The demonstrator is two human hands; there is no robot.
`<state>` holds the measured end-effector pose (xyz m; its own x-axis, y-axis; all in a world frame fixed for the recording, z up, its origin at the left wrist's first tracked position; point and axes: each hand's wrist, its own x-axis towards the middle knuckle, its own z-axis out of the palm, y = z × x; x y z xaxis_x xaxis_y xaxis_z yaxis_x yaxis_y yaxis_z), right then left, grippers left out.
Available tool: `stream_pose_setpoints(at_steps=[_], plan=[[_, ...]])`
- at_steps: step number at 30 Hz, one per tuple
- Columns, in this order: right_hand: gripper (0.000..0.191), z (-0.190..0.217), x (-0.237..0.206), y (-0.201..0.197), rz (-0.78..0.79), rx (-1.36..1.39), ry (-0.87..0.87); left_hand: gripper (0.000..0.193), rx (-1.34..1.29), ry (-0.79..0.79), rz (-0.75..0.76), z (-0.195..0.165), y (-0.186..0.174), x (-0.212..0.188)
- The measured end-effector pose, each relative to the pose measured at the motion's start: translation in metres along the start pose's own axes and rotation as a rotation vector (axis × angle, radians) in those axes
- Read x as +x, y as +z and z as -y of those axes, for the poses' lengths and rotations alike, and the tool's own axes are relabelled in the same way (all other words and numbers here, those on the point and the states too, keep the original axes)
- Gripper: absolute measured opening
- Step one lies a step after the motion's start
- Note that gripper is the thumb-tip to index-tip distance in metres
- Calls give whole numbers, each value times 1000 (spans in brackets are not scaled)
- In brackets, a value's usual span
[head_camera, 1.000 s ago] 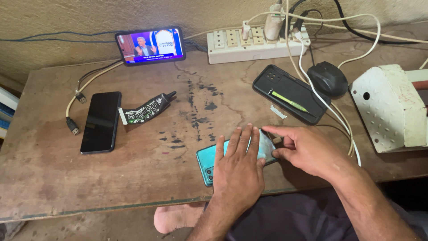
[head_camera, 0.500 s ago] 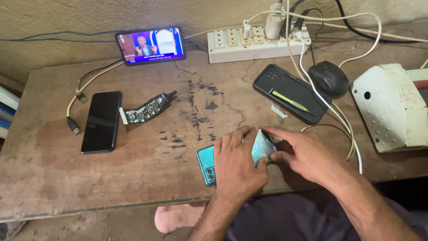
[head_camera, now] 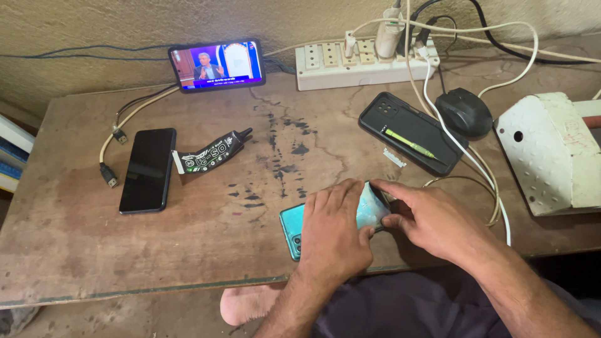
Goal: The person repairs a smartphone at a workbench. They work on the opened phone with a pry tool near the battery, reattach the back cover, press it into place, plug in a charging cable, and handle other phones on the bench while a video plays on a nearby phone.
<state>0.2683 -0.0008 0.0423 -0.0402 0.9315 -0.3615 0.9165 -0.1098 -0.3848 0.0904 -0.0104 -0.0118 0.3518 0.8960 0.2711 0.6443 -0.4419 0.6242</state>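
Worn wooden table [head_camera: 188, 263]: flat board, scratched and stained dark at its middle, front edge chipped. All places below are given from the teal phone [head_camera: 369, 209], which lies face down near that front edge, right of centre.

White metal housing [head_camera: 551, 153]: boxy, painted, scuffed, well to the right of the teal phone at the table's right edge. White power strip [head_camera: 332, 62]: long hard plastic bar, far behind it against the rough plaster wall, cables trailing forward past its right side. Black phone case [head_camera: 407, 131]: matte, rectangular, just behind and right, a thin green pen lying in it. Black mouse [head_camera: 464, 111]: rounded, beyond the case. Dark phone [head_camera: 148, 169]: glossy slab, well to the left. Black glue tube [head_camera: 210, 153]: crumpled, tapered nozzle, behind and left.

My left hand [head_camera: 335, 231] lies flat on the teal phone, fingers spread narrow, pressing its smooth back. My right hand [head_camera: 432, 219] pinches the lifted right end of the thin, curved back cover between thumb and fingertips.

Open board lies left of the teal phone and between it and the glue tube.
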Motion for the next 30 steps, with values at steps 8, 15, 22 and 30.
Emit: stream_pose_setpoints(at_steps=[8,15,22,30], plan=[[69,-3,1,2,-30,102,-41,58,-35,180,-64,8,-5,-14],[68,-6,4,4,24,24,25,58,75,242,127,27,-34,-27],[68,-13,5,10,-20,225,-88,54,202,316,181,37,-33,-26],[50,-27,5,13,-148,185,-439,62,436,410,210,34,-26,-10]])
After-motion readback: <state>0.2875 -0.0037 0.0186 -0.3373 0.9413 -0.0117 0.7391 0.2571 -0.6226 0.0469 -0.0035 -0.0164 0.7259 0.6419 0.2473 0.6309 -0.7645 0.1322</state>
